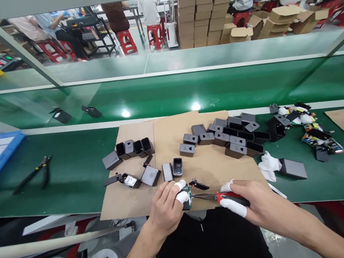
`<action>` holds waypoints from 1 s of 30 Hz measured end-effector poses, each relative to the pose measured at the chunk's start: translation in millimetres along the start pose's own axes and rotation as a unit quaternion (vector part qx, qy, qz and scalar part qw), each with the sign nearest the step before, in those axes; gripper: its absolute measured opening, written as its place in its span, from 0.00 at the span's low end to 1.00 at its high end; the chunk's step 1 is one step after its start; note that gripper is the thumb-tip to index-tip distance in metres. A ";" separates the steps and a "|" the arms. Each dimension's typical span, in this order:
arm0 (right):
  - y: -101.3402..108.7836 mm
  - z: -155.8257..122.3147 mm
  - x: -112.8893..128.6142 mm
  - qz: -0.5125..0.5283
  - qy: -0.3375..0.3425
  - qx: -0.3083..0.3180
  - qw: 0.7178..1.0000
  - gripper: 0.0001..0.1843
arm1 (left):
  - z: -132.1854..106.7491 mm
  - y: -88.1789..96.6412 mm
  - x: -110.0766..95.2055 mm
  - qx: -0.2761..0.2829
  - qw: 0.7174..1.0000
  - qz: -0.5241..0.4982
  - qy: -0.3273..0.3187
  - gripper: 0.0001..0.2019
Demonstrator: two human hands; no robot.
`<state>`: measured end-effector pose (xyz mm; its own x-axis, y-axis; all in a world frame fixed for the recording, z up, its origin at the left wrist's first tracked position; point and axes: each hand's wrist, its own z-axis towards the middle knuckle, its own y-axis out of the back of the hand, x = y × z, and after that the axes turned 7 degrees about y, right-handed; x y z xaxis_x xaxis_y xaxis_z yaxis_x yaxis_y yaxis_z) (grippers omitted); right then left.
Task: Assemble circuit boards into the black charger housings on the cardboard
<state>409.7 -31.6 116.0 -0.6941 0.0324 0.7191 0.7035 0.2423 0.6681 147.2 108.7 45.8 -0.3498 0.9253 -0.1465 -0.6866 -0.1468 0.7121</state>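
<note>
My left hand, with white finger cots on its thumb and forefinger, is closed on a small dark device with a green circuit board at one end. My right hand, also in white finger cots, grips red-and-black long-nose pliers. The pliers' tips point left and meet the circuit board's edge; whether they pinch anything is too small to tell. A small black piece on wires sticks out beside the board. Just beyond my left hand stand a grey case and an open black case.
Brown cardboard covers the green table's middle. Several dark cases cluster on the right, others on the left. Cutting pliers lie far left. A white cloth and loose parts lie right. Seated people are beyond.
</note>
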 end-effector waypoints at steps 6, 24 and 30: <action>8.3 -4.3 -0.8 0.004 0.016 0.000 1.000 0.21 | 5.7 -0.8 -5.4 -0.006 1.000 0.010 -0.002 0.11; 25.3 -24.9 -68.2 -0.081 -0.065 -0.083 0.991 0.14 | 5.0 14.0 7.9 -0.051 0.988 -0.065 0.131 0.20; 7.1 -13.1 -81.6 -0.194 -0.037 -0.122 0.973 0.18 | 1.4 -20.3 -34.5 -0.023 0.971 -0.165 0.170 0.16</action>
<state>473.3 -45.2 64.5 -0.9172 0.0559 0.3945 0.3957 0.0127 0.9183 174.1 80.2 37.4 -0.2907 0.7568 -0.5854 -0.8217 0.1159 0.5580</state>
